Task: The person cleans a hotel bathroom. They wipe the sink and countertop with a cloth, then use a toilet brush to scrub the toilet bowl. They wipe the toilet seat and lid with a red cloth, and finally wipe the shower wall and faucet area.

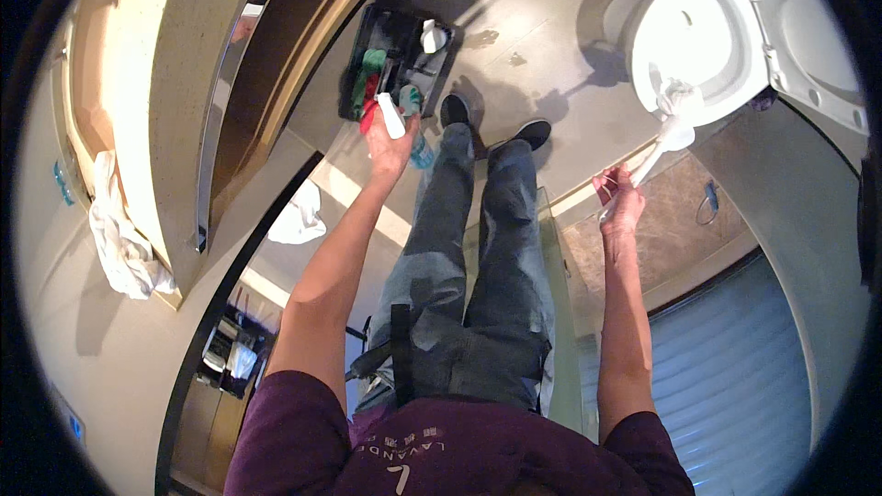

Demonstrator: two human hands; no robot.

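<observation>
My left hand (391, 141) is closed around a spray bottle with a white and red trigger head (390, 116), beside the near end of a black caddy (348, 93) on the floor. Blue-green bottle parts show by my fingers. The caddy holds a white-topped bottle (433, 38) and green and red items. On the right, my right hand (620, 196) grips the white handle of what looks like a toilet brush (651, 160). Its pale, blurred head lies over the near rim of the white toilet (641, 48), whose seat and lid (809, 48) are raised.
A wooden-edged counter (186, 83) curves along the left, with a crumpled white cloth (124, 241) by its end. Wet marks (486, 39) show on the floor near my shoes. Behind me are a glass panel edge (561, 289) and a stone-patterned floor strip (654, 220).
</observation>
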